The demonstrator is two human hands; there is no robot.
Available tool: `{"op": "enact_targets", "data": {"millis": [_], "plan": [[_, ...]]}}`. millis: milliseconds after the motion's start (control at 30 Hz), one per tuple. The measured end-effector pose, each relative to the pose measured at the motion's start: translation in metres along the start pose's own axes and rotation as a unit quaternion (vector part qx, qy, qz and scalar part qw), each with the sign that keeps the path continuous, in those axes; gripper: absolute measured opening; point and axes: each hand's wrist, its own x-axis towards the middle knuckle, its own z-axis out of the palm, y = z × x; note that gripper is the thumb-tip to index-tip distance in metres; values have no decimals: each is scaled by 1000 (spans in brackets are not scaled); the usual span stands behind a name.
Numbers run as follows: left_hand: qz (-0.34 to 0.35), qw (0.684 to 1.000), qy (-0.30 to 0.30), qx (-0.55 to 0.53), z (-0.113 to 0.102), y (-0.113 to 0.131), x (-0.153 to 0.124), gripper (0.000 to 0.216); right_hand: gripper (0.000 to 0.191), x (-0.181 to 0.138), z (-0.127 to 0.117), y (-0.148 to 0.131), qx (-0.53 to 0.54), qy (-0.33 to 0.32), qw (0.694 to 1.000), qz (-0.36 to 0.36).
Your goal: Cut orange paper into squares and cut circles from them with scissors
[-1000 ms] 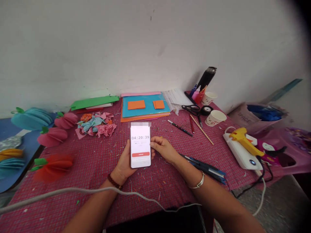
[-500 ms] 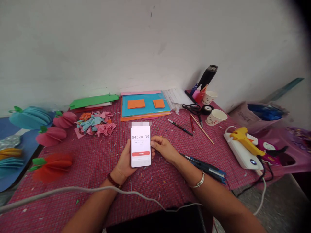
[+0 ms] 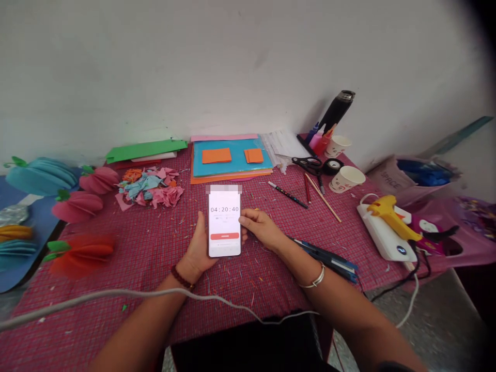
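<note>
A white smartphone (image 3: 224, 222) stands upright over the red checked tablecloth (image 3: 155, 258), its screen showing a timer that reads 04:20:40 above a red button. My left hand (image 3: 198, 250) cups it from behind and below, fingers wrapped round its left edge. My right hand (image 3: 260, 229) pinches the phone's right edge with curled fingers. A bead bracelet is on my left wrist and a metal bangle on my right.
Behind the phone lie paper scraps (image 3: 151, 188), stacked coloured sheets (image 3: 230, 160), scissors (image 3: 310, 165), pencils (image 3: 321, 196), paper cups (image 3: 346, 179) and a black bottle (image 3: 337, 109). A yellow glue gun (image 3: 391, 217) rests at right. Paper fruit shapes (image 3: 79, 253) line the left. A grey cable (image 3: 116, 297) crosses my arms.
The timer went from 04:20:39 to 04:20:40. The view tilted slightly, so everything sits a little higher in the picture. Both hands keep their hold on the phone.
</note>
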Motion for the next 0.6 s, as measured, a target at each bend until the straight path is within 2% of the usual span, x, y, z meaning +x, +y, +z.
{"op": "enact_targets", "data": {"millis": [267,467,600], "plan": [[13,1000,16,-23,7,4,-3,72,36,1,5,-6,-13,41,999,-5],[39,996,84,-11,4,6,-3,66,32,12,0,-21,-51,74,995,-41],[80,996,41,-12,-5,7,1,59,30,31,-15,-41,-103,95,988,-68]]}}
